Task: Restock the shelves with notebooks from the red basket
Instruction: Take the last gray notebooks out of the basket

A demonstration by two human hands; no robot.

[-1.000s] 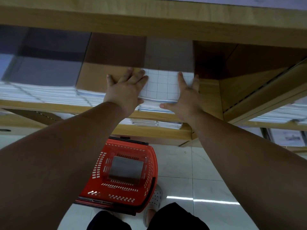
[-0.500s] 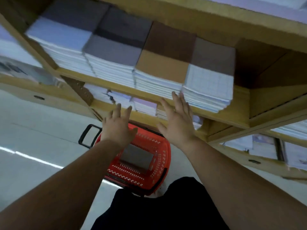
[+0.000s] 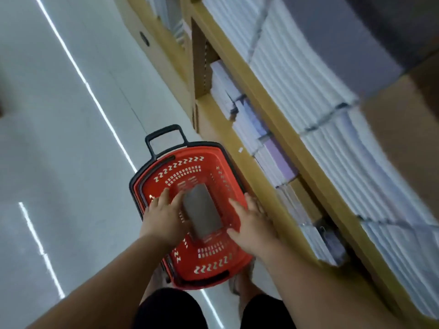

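Observation:
The red basket [image 3: 209,260] stands on the floor in front of my legs, its black handle pointing away. A grey notebook [image 3: 202,211] lies flat on its bottom. My left hand [image 3: 164,218] hovers over the basket just left of the notebook, fingers spread. My right hand [image 3: 251,224] hangs over the basket's right side, fingers straight, holding nothing. The wooden shelves [image 3: 266,108] run along the right, filled with stacks of notebooks [image 3: 306,74]. The picture is blurred by motion.
A lower shelf holds more white and lilac notebooks [image 3: 273,157] close to the basket's right rim. Pale tiled floor [image 3: 71,138] stretches to the left. My dark shorts [image 3: 171,309] fill the bottom edge.
Both hands have left the grid-patterned notebook on the shelf and dropped down over the basket. My view has swung from the shelf down to the floor.

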